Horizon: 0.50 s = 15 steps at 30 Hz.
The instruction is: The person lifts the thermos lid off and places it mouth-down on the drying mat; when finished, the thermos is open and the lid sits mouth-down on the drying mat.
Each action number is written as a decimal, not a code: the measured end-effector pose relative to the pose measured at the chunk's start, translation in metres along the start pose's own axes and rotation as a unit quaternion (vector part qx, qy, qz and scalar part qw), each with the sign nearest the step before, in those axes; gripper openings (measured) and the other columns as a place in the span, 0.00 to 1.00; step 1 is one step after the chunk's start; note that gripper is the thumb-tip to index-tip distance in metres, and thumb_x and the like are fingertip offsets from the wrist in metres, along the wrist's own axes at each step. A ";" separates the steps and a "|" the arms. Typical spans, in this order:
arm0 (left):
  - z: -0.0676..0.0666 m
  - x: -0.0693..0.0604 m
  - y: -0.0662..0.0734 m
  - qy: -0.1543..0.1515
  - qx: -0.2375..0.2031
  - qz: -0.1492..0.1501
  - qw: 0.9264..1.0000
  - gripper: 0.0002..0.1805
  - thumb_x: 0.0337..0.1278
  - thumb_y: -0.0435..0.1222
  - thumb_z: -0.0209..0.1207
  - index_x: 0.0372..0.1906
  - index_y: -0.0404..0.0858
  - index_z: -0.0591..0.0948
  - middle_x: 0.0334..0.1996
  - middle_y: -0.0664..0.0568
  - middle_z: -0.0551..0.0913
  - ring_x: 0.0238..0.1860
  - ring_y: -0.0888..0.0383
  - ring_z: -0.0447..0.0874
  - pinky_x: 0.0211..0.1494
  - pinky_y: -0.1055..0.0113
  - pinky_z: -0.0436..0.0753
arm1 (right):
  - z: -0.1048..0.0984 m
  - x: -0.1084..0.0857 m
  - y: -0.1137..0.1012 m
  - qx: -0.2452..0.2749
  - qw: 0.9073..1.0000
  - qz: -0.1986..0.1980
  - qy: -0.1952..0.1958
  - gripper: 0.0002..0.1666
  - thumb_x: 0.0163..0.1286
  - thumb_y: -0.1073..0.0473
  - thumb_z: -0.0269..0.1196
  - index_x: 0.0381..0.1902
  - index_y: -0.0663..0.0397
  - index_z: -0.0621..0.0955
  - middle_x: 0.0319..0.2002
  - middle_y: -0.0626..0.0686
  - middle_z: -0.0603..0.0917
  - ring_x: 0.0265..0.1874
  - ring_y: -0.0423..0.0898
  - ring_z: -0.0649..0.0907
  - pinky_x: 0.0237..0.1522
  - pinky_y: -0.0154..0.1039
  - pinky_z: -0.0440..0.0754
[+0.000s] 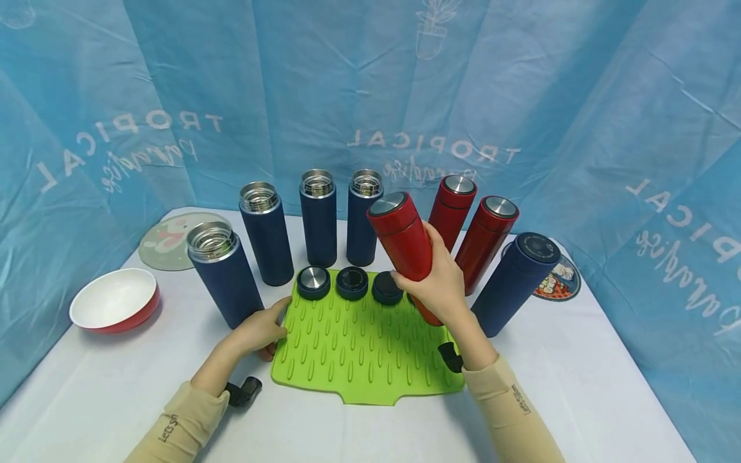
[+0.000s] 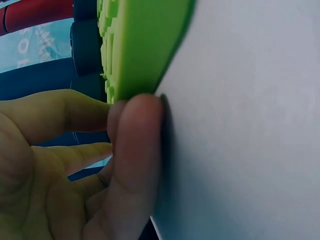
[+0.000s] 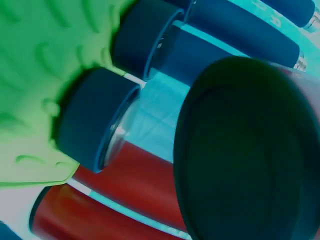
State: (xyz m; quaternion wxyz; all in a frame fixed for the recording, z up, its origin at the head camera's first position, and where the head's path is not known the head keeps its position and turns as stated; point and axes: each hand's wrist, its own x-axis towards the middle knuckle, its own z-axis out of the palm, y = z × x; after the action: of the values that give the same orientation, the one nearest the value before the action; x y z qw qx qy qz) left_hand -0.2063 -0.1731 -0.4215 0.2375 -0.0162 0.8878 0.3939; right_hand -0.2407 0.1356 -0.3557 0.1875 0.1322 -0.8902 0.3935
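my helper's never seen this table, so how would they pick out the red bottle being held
Start at the green mat on the white table. Over its far right part, the right hand grips a silver-topped red bottle. Two other red bottles stand beyond it to the right; only this one is in a hand.

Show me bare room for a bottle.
Free: the near part of the green mat, in front of the lids; the white table between the sleeves, and in front of the bowl. Crowded: the mat's back edge, where lids stand before the blue bottles.
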 end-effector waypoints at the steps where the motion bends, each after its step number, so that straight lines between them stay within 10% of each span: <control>1: 0.000 0.000 0.000 -0.001 0.000 0.000 1.000 0.39 0.55 0.28 0.49 0.72 0.37 0.48 0.18 0.44 0.73 0.13 0.58 0.71 0.18 0.66 0.77 | 0.000 -0.002 0.002 -0.011 1.000 -0.007 -0.004 0.53 0.47 0.47 0.71 0.69 0.33 0.56 0.52 0.51 0.76 0.45 0.48 0.78 0.40 0.51 0.79; 15: -0.006 0.004 0.002 -0.033 0.004 0.004 0.999 0.41 0.56 0.27 0.50 0.72 0.35 0.44 0.17 0.43 0.75 0.13 0.57 0.74 0.19 0.65 0.78 | -0.004 -0.022 0.014 -0.137 0.985 -0.107 -0.018 0.52 0.46 0.45 0.71 0.68 0.41 0.61 0.45 0.54 0.79 0.38 0.49 0.80 0.33 0.48 0.81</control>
State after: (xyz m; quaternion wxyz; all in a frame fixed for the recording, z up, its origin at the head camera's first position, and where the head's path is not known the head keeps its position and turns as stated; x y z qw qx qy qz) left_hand -0.2133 -0.1751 -0.4183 0.2651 0.0010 0.8812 0.3914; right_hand -0.2252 0.1502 -0.3721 0.2287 0.2071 -0.9195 0.2434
